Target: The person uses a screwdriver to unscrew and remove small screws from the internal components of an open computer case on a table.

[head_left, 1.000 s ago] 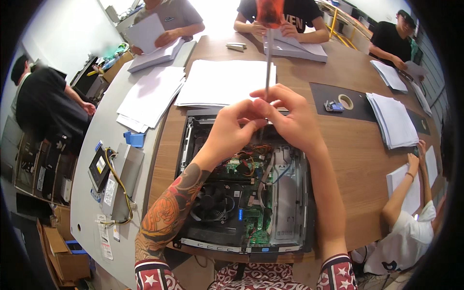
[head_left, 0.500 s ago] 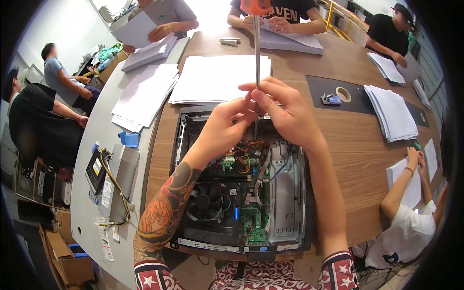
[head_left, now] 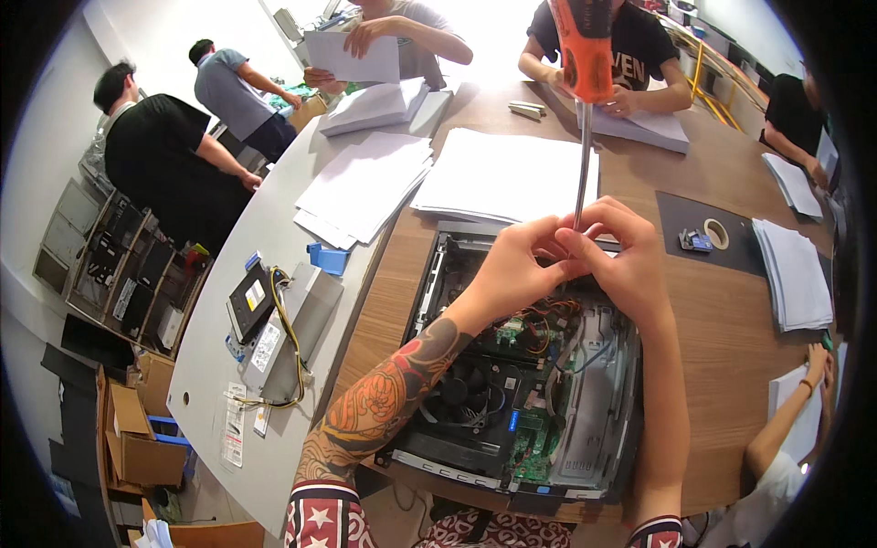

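Observation:
An orange-handled screwdriver (head_left: 586, 57) stands upright, its long metal shaft reaching down into an open black computer case (head_left: 466, 429) with a green circuit board, cables and a fan (head_left: 457, 391). My left hand (head_left: 521, 269) and my right hand (head_left: 621, 256) meet around the lower shaft, fingers bent and pinched on it over the upper part of the case. The screwdriver's tip is hidden.
On the grey table to the left lie a power supply (head_left: 288, 352), a black drive (head_left: 247, 301) and loose papers (head_left: 343, 196). Paper stacks (head_left: 493, 173), a tape roll (head_left: 715, 234) and several people (head_left: 146, 173) surround the tables. Cardboard boxes (head_left: 146, 452) stand at lower left.
The view has swung leftward, so things sit further right in the picture. My hands stay pinched on the shaft over the case. A co-worker in grey-blue at left has turned away.

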`<act>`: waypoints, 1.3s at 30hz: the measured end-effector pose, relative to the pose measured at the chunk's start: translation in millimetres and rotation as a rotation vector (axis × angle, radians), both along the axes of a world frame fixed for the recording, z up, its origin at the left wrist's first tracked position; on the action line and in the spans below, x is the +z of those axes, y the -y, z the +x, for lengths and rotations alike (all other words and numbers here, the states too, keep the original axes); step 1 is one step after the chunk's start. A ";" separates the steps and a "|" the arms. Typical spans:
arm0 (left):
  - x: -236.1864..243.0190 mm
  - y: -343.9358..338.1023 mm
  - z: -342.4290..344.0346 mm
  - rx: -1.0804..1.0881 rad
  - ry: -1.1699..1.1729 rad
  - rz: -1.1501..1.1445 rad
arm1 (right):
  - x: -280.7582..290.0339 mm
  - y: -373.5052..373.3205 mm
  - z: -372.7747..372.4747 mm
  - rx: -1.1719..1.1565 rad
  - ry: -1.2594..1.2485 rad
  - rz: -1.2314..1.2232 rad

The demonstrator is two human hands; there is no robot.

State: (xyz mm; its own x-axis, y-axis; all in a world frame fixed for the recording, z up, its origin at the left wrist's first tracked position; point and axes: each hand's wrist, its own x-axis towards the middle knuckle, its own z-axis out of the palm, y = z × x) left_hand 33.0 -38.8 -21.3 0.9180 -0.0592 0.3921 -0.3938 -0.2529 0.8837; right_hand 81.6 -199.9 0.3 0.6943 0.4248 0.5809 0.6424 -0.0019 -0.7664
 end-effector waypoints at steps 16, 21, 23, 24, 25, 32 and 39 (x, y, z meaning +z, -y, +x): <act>-4.5 -7.3 4.8 -0.032 -0.116 0.023 | 1.8 0.1 -3.6 -0.031 0.022 -0.027; -0.9 4.6 -5.0 -0.043 -0.098 0.003 | -1.1 2.4 -1.9 -0.008 0.082 -0.076; -2.8 1.9 -4.8 -0.041 -0.069 0.082 | -4.9 0.1 -1.2 0.043 0.044 -0.025; -2.7 -0.2 -5.2 -0.040 -0.070 0.079 | -5.1 -1.6 -1.7 0.044 0.044 -0.028; 1.3 -0.4 -7.1 -0.059 -0.037 0.075 | -2.7 -2.2 -3.2 0.052 0.004 -0.031; 5.4 8.3 -1.9 -0.013 -0.026 0.071 | 1.3 9.1 -0.4 0.057 0.092 -0.059; -1.4 -2.3 0.2 -0.011 -0.038 0.028 | -11.0 -4.1 6.2 0.027 0.080 -0.018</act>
State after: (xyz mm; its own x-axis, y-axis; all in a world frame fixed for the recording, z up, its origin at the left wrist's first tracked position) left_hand 33.2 -36.5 -22.7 0.9315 -0.0800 0.3548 -0.3628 -0.2731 0.8909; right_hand 87.8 -195.8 -10.8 0.6343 0.4536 0.6260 0.7014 0.0027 -0.7127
